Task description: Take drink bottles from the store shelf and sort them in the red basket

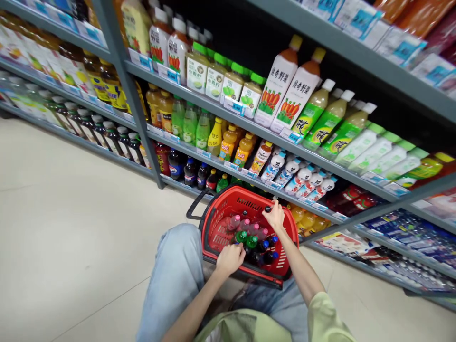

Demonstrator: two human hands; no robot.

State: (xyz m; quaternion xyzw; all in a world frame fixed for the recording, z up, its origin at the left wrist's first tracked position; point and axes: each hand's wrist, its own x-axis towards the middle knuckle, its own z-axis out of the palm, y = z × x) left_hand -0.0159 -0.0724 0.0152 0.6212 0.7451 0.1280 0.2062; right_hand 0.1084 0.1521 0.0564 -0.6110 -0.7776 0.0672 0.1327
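Observation:
A red shopping basket stands on the floor between my knees and the shelves. In it are several small bottles: ones with pink caps, two with green caps, and dark ones with blue caps. My left hand is curled closed at the basket's near side, beside the green-capped bottles. A bit of blue shows at its fingers, but what they hold is hidden. My right hand is closed over the basket's far right rim, a small dark round part beside its fingers.
A black basket handle sticks out to the left. Grey shelves with rows of drinks run across in front. Dark cola bottles stand on the bottom shelf, beyond the basket. Pale floor tiles spread to the left.

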